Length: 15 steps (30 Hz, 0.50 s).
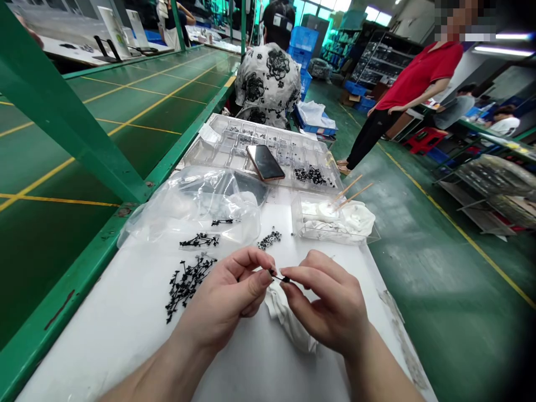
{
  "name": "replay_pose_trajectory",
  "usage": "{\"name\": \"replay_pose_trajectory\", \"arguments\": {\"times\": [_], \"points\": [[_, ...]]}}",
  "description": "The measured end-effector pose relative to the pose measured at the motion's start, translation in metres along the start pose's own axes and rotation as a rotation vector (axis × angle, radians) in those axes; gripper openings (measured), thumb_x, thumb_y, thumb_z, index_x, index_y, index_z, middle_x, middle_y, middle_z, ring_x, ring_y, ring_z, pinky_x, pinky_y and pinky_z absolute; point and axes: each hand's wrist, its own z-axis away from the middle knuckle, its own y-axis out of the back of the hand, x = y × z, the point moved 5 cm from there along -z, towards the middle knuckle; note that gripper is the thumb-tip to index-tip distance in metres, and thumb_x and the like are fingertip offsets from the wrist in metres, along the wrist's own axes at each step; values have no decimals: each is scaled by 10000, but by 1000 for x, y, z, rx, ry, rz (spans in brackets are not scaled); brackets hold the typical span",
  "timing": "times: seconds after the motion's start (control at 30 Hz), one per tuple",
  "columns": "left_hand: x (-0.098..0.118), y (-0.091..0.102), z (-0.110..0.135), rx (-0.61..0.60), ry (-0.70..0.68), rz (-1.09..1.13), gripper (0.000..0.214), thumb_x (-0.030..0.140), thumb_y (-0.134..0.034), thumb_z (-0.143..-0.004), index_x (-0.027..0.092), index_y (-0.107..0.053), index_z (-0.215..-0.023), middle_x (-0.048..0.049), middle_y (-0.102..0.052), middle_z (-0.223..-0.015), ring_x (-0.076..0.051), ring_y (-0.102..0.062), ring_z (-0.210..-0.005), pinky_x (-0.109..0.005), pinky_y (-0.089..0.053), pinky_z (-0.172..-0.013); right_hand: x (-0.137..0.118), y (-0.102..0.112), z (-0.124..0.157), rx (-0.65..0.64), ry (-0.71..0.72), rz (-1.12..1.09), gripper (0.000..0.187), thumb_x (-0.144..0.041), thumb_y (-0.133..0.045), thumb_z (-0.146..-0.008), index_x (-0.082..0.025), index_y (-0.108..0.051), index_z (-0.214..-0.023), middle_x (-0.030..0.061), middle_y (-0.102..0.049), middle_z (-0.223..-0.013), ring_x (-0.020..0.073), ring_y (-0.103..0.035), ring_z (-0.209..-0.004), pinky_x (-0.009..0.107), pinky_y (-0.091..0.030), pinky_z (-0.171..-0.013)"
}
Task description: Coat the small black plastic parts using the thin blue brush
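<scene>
Between my two hands, above the white tabletop, is a small thin black part [278,277]. My left hand [234,290] pinches its left end with thumb and forefinger. The fingertips of my right hand [324,296] close on its right end. A white cloth [288,321] lies under my hands. Left of my left hand is a loose pile of similar black parts [188,282], with a smaller group [200,240] behind it. Small round dark and silvery pieces [269,239] lie scattered just beyond my fingers.
A clear plastic bag [196,195] covers the table's left back. Behind it, a compartmented tray [226,153] carries a phone [266,162] and black parts. At right stands a clear box [307,228] with white cloth and sticks. A green conveyor [159,106] runs along the left. People are nearby.
</scene>
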Motion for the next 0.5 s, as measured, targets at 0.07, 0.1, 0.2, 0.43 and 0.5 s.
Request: {"name": "replay_pose_trajectory", "arguments": {"times": [0.07,0.1,0.2,0.43,0.5], "points": [[1,-1,1,12,-18,10,275,344,-871,-796,177,-663,-860,16,-617,-813,25,-340,-436,-154,-190,-425,0,-3,1,-16,0,18,345,-12,-702,-852,-158,-674,-1164,43,-600,-819,147,-507,-750,312,-415,-660],[2,-1,2,26,-35,9,275,342,-868,-800,178,-656,-862,11,-635,-828,26,-344,-435,-150,-197,-421,0,-4,1,-24,-3,24,355,-17,-704,-856,-160,-674,-1179,43,-598,-822,148,-506,-753,312,-415,-661],[3,-1,3,104,-71,-40,279,360,-844,-830,179,-641,-892,-1,-670,-872,22,-367,-458,-138,-241,-431,1,-7,2,-32,-18,46,361,-37,-707,-872,-166,-670,-1207,41,-593,-832,150,-515,-764,312,-431,-675],[9,2,6,208,-147,-101,241,385,-799,-874,225,-643,-965,40,-609,-819,9,-361,-489,-141,-244,-451,1,-1,4,-37,-96,-36,501,-33,-603,-926,-159,-578,-1410,66,-632,-962,153,-595,-874,301,-527,-758],[10,6,7,225,-147,-144,241,409,-789,-882,235,-652,-980,51,-554,-782,6,-345,-500,-148,-236,-464,8,8,7,28,-174,-148,499,-18,-529,-976,-215,-586,-1431,52,-685,-1014,131,-655,-916,276,-555,-793]]}}
